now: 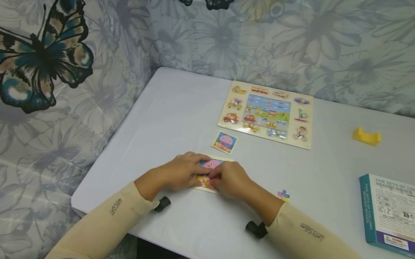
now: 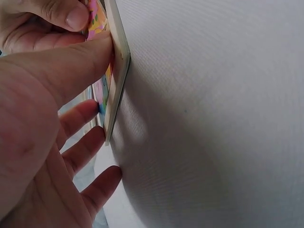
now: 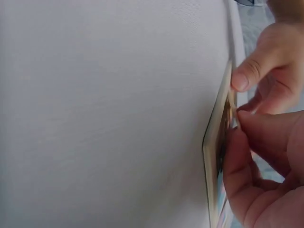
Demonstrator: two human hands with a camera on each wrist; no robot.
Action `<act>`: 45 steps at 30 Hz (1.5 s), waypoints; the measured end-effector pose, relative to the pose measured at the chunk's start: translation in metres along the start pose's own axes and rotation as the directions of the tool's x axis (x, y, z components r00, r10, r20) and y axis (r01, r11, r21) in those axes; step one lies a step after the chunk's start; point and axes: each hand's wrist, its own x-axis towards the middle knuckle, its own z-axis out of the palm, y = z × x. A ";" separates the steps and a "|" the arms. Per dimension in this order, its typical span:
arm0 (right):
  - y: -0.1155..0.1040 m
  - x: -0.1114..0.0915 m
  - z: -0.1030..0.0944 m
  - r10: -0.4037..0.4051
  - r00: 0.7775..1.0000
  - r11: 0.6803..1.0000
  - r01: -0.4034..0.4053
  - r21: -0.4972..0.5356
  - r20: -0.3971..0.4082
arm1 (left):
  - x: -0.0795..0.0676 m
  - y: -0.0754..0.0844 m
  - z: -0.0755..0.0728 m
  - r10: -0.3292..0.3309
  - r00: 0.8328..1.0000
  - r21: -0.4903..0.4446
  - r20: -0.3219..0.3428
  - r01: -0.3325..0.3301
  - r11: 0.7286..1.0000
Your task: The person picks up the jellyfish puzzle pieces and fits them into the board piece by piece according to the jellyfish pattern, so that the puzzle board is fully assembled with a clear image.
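A small wooden jigsaw board (image 1: 206, 189) with a pink and yellow picture lies on the table before the person. At its left side is the left hand (image 1: 181, 171): the thumb presses the near edge (image 2: 121, 71), while loosely extended fingers touch the side. From the right, the right hand (image 1: 233, 179) reaches over the board, pinching a thin jigsaw piece (image 3: 238, 122) between thumb and index finger. The piece's face is mostly hidden. Just beyond the board lies a square card (image 1: 225, 142) with a pink sea creature. Right of the right hand is a loose jigsaw piece (image 1: 284, 194).
A larger picture puzzle board (image 1: 225, 121) with vehicles lies at the back. At the right are a yellow curved block (image 1: 367, 136) and a flat printed box (image 1: 401, 219). The white table (image 1: 177, 111) meets patterned fabric at its back and left.
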 end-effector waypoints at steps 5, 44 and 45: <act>-0.003 0.001 -0.002 0.044 0.999 0.999 -0.044 0.000 -0.008 | 0.002 0.000 0.000 0.005 1.000 -0.010 -0.008 -0.005 1.000; 0.076 -0.101 -0.070 0.245 0.969 0.911 -0.242 -0.334 -0.033 | 0.012 0.006 0.005 -0.083 0.990 -0.059 -0.114 0.077 0.995; 0.082 -0.108 -0.070 0.242 0.969 0.912 -0.242 -0.332 -0.043 | 0.012 0.006 0.005 -0.082 0.990 -0.060 -0.118 0.076 0.995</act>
